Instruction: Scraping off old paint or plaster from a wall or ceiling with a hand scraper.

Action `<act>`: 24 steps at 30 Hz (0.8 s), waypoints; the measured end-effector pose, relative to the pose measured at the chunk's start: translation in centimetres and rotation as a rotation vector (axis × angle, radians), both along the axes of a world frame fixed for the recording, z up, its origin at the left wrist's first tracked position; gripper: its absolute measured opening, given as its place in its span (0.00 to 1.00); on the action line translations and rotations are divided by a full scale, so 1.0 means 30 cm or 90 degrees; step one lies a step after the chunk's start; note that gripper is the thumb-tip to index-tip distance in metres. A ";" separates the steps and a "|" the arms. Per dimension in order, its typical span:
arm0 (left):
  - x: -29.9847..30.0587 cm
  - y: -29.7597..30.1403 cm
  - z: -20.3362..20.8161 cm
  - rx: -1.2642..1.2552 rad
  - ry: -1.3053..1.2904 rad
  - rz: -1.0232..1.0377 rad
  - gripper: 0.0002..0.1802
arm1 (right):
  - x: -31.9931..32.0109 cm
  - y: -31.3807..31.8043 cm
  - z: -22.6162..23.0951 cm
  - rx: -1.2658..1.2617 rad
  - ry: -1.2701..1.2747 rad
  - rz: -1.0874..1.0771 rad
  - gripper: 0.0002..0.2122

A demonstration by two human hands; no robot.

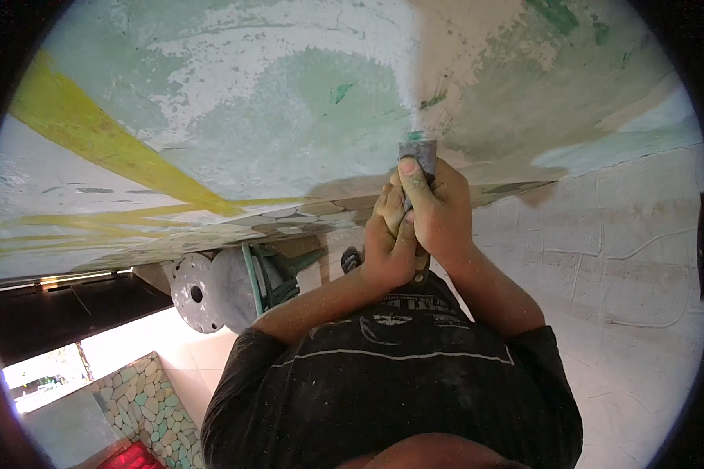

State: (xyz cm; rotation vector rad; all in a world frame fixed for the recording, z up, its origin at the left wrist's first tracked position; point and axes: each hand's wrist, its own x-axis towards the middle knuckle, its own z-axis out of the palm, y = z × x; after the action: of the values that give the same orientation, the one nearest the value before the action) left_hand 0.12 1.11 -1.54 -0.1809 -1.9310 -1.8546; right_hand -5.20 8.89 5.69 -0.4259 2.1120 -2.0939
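Observation:
Both my hands are closed around a short tool with a grey cylindrical head (419,153); its exact kind I cannot make out. My right hand (444,205) wraps it just below the head, thumb lying along the front. Lower and to the left, my left hand (391,248) grips it too, fingers against the right hand. The head faces a painted wall (289,117) of pale green with worn white and brownish patches. A pale streak runs up the surface from the tool's end, beside a small dark green mark (433,100). Whether the tool touches the wall I cannot tell.
A yellow band (94,125) crosses the wall at left. Below it stands a grey post with a round, holed flange (196,293), beside green bars (254,277). A pebble-covered ledge (145,406) and something red (133,457) are at lower left. Right is a whitish textured surface (587,289).

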 end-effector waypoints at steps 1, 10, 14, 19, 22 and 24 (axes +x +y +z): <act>-0.004 -0.010 0.007 0.001 0.001 0.000 0.28 | 0.001 0.000 0.015 0.000 -0.012 0.011 0.18; -0.005 -0.019 0.031 -0.040 -0.036 -0.028 0.26 | -0.006 0.004 0.034 0.023 -0.013 0.008 0.18; 0.009 -0.023 0.073 0.063 -0.033 -0.091 0.26 | 0.000 0.000 0.071 0.066 0.044 0.000 0.17; 0.042 -0.016 0.010 -0.080 -0.185 -0.060 0.24 | 0.004 0.010 0.037 -0.022 -0.058 -0.028 0.15; 0.012 -0.021 0.062 0.027 -0.051 -0.091 0.26 | 0.003 0.016 0.036 -0.026 -0.059 -0.019 0.15; 0.003 0.012 0.020 0.013 -0.016 -0.047 0.27 | -0.002 0.017 0.004 -0.017 0.004 -0.026 0.15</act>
State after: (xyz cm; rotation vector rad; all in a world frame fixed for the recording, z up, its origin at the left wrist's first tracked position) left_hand 0.21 1.48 -0.95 -0.2274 -1.9457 -1.9322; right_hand -5.28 9.39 5.81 -0.3972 2.1154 -2.1478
